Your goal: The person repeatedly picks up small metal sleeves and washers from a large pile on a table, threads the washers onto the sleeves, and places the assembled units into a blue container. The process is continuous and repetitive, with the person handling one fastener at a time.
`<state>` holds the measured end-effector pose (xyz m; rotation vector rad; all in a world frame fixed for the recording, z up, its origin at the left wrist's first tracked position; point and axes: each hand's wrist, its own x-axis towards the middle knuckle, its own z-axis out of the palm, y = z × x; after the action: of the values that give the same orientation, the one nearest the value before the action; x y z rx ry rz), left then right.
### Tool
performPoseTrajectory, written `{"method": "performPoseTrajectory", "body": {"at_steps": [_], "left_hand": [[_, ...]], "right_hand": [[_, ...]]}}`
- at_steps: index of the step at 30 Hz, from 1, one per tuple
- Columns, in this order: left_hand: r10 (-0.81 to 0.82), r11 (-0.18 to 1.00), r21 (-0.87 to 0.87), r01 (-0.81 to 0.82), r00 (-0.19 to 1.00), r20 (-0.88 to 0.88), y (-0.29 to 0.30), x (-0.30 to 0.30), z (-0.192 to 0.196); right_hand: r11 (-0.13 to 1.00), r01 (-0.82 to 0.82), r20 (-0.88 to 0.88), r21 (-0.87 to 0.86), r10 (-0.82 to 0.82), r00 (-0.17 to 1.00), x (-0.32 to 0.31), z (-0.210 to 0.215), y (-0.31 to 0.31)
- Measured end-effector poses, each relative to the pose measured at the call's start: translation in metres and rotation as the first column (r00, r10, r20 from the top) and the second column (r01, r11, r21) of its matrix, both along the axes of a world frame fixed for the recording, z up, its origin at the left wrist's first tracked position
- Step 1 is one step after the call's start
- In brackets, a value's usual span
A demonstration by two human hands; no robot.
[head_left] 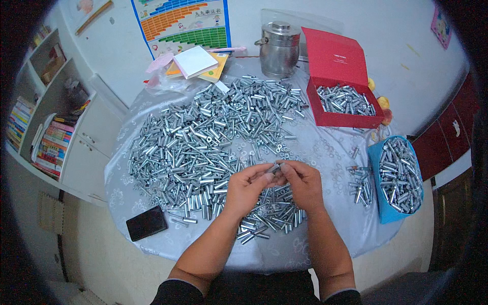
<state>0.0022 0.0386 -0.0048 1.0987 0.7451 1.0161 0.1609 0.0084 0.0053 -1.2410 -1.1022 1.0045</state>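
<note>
My left hand (244,187) and my right hand (307,186) meet over the near right part of the pile, fingertips closed together on a small silver metal fastener (274,168). It looks like an expansion bolt part, but the fingers cover much of it. Around and beyond the hands spreads a broad pile of loose metal sleeves and bolts (185,140). Flat washers (244,153) lie scattered just past the fingertips. More sleeves and bolts (254,230) lie beneath and between my forearms.
At right stand a blue fabric bin (377,175) and an open red box (321,118), both full of fasteners, with a small heap (361,187) beside the bin. A black phone (146,223) lies near left. A metal canister (279,51) and notebooks (195,62) stand at the back of the clothed table (119,195).
</note>
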Motion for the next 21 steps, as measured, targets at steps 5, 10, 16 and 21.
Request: {"method": "performPoseTrajectory", "body": {"at_steps": [5, 10, 16, 21], "left_hand": [[0.090, 0.985, -0.150, -0.080, 0.994, 0.065, 0.002, -0.002, 0.003], [0.314, 0.934, -0.215, -0.285, 0.942, 0.115, 0.010, -0.008, 0.006], [0.337, 0.923, -0.239, -0.300, 0.933, 0.130, 0.012, -0.009, 0.003], [0.328, 0.926, -0.237, -0.293, 0.937, 0.124, 0.013, -0.009, 0.000]], "right_hand": [[0.988, 0.154, 0.014, -0.008, -0.154, 0.988, 0.003, 0.005, 0.000], [0.947, 0.322, 0.172, 0.005, -0.318, 0.932, 0.031, -0.004, 0.020], [0.979, 0.114, 0.784, 0.166, -0.201, 0.587, 0.040, -0.020, 0.036], [0.994, -0.017, 0.861, 0.110, -0.087, 0.501, 0.034, -0.024, 0.048]]}}
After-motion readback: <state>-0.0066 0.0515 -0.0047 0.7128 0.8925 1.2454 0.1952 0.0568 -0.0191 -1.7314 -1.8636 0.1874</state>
